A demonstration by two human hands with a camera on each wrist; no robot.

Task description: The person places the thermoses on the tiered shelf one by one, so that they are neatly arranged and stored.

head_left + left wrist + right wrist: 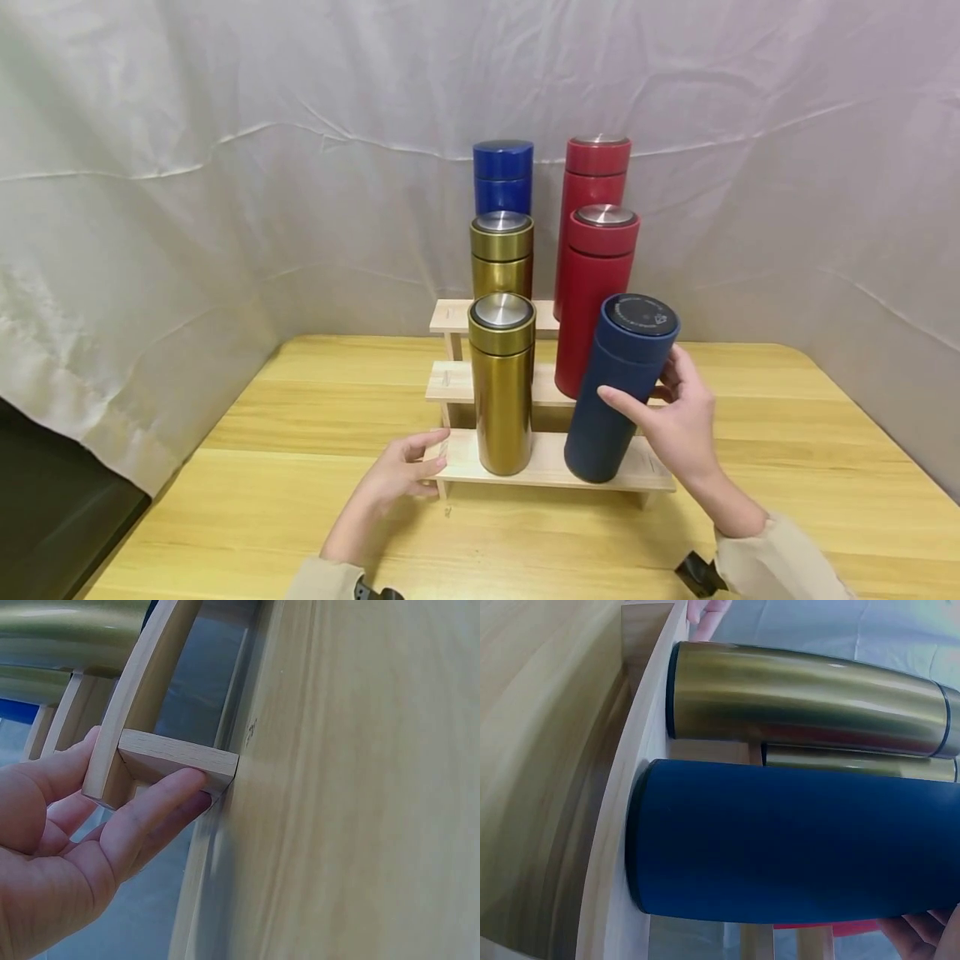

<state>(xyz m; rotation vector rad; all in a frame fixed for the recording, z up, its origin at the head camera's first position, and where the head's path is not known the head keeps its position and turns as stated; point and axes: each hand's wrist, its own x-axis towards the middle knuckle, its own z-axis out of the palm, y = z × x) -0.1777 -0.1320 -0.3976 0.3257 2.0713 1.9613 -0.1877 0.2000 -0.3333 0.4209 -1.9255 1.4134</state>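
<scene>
My right hand (681,417) grips a dark blue thermos bottle (621,392) round its side, thumb in front and fingers behind. The bottle leans a little, its base at the front edge of the lowest step of a wooden three-step stand (551,448). In the right wrist view this blue bottle (802,840) lies across most of the picture beside a gold bottle (802,694). My left hand (401,471) holds the left end of that lowest step. Its fingers (154,806) rest against the stand's leg (180,754) in the left wrist view.
On the lowest step stands a gold bottle (504,392). Behind it are another gold bottle (502,250) and a bright blue one (503,175). Two red bottles, one in front (597,308), stand at the right. A dark object (60,500) is at the left edge.
</scene>
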